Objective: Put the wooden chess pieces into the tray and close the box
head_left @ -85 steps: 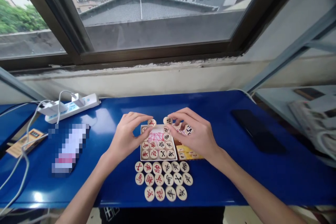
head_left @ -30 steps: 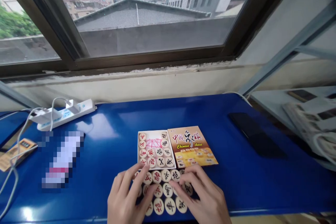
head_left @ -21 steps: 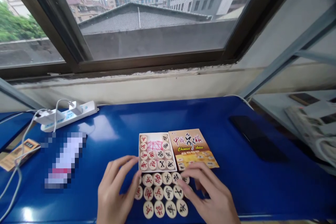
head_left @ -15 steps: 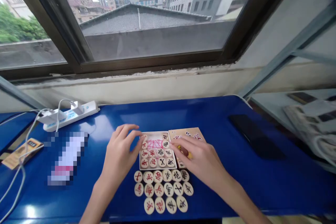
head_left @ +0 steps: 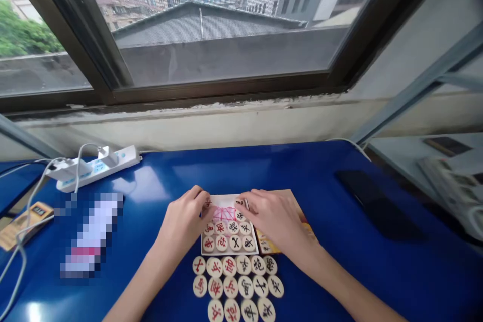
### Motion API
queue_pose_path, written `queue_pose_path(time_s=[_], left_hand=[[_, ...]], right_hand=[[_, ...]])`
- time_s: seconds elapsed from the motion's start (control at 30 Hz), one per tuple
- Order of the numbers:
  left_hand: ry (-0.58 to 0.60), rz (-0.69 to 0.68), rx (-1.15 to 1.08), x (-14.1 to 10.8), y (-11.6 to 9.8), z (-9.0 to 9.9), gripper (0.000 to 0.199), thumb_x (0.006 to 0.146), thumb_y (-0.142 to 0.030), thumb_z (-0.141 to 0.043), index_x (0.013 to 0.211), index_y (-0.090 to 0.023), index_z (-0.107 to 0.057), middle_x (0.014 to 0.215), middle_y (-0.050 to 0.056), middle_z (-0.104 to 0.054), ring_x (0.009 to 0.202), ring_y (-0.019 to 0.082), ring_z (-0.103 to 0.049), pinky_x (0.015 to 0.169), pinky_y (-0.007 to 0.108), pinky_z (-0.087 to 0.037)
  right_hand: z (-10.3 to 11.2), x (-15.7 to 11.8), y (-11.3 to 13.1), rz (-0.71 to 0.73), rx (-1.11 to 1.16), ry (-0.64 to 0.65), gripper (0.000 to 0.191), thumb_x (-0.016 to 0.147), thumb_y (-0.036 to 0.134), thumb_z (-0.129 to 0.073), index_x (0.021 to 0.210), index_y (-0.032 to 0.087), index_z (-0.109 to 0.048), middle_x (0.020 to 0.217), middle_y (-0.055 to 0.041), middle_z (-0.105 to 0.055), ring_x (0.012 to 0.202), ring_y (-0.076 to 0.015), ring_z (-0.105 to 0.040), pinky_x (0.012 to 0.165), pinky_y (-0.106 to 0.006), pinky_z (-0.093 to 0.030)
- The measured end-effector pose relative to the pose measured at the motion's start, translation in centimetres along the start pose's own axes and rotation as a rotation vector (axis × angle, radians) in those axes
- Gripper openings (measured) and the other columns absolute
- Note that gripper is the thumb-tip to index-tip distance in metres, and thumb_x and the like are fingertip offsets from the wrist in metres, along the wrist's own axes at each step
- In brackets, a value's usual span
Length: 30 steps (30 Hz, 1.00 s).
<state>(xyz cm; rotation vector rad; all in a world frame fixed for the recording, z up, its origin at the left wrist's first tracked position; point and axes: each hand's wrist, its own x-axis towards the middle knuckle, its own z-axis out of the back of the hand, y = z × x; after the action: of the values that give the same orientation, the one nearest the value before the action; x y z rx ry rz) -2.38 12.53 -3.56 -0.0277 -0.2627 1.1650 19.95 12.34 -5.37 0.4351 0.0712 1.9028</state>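
Note:
An open white box [head_left: 229,252] lies on the blue desk, holding round xiangqi pieces with red and black characters around a bare patch of pink scribbled lines. My left hand [head_left: 188,214] is at the box's far left corner, thumb and fingers closed around a red xiangqi piece [head_left: 209,202]. At the far right corner, my right hand [head_left: 271,215] has its thumb and fingers on a black xiangqi piece [head_left: 239,202]. Its palm covers much of the printed box lid [head_left: 294,198]. Rows of more xiangqi pieces [head_left: 245,287] lie in front of the box.
A white power strip [head_left: 126,158] with plugs and cables stands at the back left. Nearer are a blurred-out object [head_left: 92,231] and an orange-brown packet [head_left: 24,226]. A dark phone-like slab [head_left: 362,196] lies on the right of the desk [head_left: 211,166]. Behind is a window.
Both hands have moved in closer to the far corners of the box. The right hand has shifted left and its fingers have come down onto the pieces. The view has tilted slightly.

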Motion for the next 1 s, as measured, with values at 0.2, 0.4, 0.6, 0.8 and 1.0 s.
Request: queue_pose_path(time_s=[0.2,0.4,0.6,0.8,1.0], left_hand=[[-0.039,0.032,-0.01,-0.6,-0.4,-1.1,0.006,0.096,-0.02,-0.06,0.093,-0.017,-0.064,0.105,0.006,-0.069,0.075,0.019,-0.071,0.055,0.028,-0.05],[-0.083,0.053,-0.022,-0.8,-0.6,-1.3,0.009,0.097,-0.022,-0.06,0.092,-0.016,-0.064,0.121,0.009,-0.067,0.087,0.023,-0.073,0.063,0.031,-0.056],[-0.123,0.092,-0.072,-0.6,-0.9,-0.8,0.006,0.092,-0.022,-0.067,0.09,-0.02,-0.062,0.111,0.003,-0.072,0.087,0.022,-0.071,0.055,0.028,-0.049],[-0.181,0.052,-0.202,-0.3,-0.9,-0.4,0.007,0.09,-0.019,-0.068,0.091,-0.02,-0.061,0.108,0.004,-0.07,0.1,0.023,-0.067,0.077,0.034,-0.055],[-0.209,-0.004,-0.3,-0.2,-0.5,0.2,0.006,0.09,-0.017,-0.067,0.088,-0.022,-0.063,0.107,0.003,-0.071,0.105,0.021,-0.064,0.088,0.037,-0.054]], right_hand=[[-0.6,-0.1,0.8,-0.053,-0.009,-0.069,0.017,0.091,0.038,-0.067,0.085,0.023,-0.073,0.078,-0.0013,-0.073,0.071,-0.019,-0.068,0.059,-0.031,-0.037],[-0.8,-0.1,0.9,-0.068,-0.002,-0.094,0.016,0.09,0.036,-0.066,0.083,0.023,-0.071,0.076,-0.0007,-0.072,0.068,-0.018,-0.067,0.057,-0.031,-0.035],[-0.9,0.0,1.1,-0.065,0.018,-0.111,0.015,0.088,0.033,-0.067,0.079,0.021,-0.07,0.073,-0.0008,-0.071,0.063,-0.018,-0.065,0.056,-0.031,-0.031],[-0.3,-0.1,1.2,-0.035,0.091,-0.192,0.015,0.091,0.033,-0.063,0.086,0.021,-0.072,0.073,-0.0008,-0.07,0.069,-0.0175,-0.065,0.063,-0.03,-0.038],[0.7,-0.4,1.1,0.026,0.194,-0.234,0.021,0.096,0.035,-0.056,0.093,0.022,-0.072,0.065,0.0019,-0.062,0.062,-0.0131,-0.059,0.062,-0.027,-0.041]])
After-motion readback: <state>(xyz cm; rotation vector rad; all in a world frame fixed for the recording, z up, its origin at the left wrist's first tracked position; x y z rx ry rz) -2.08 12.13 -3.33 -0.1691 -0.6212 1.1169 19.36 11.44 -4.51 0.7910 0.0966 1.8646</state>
